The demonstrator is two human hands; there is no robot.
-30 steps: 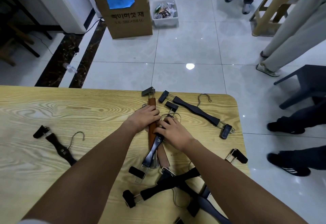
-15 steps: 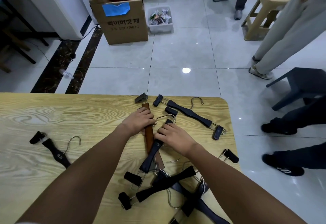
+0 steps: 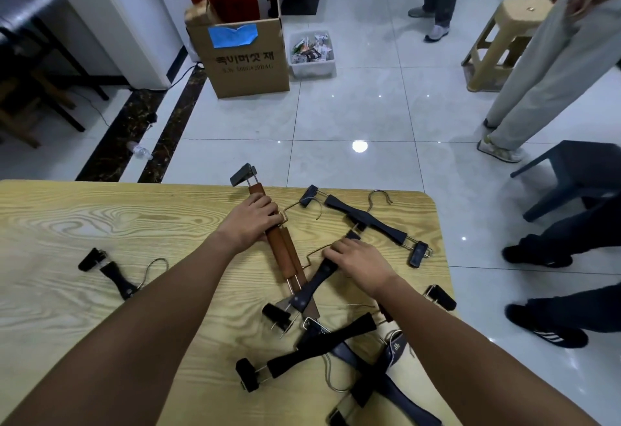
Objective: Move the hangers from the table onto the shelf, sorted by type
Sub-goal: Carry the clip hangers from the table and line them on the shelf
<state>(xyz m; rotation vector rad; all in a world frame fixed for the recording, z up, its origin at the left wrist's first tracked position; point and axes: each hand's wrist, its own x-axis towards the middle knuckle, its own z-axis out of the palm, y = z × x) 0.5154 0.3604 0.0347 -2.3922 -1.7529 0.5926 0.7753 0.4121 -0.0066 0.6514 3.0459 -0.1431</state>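
My left hand grips two brown wooden clip hangers held together, their far clip raised past the table's far edge. My right hand is closed over the upper end of a black clip hanger that crosses the brown pair. Another black hanger lies at the far right. One more black hanger lies alone at the left. A tangle of black hangers lies near me, under my right forearm. No shelf is in view.
The wooden table ends just beyond my hands and at the right. On the floor beyond stand a cardboard box, a white bin, a beige stool and a dark chair. Several people's legs stand at the right.
My hands have drawn apart: the left lifted the brown hangers up and left, the right slid right on the black hanger. The view tilted up a little.
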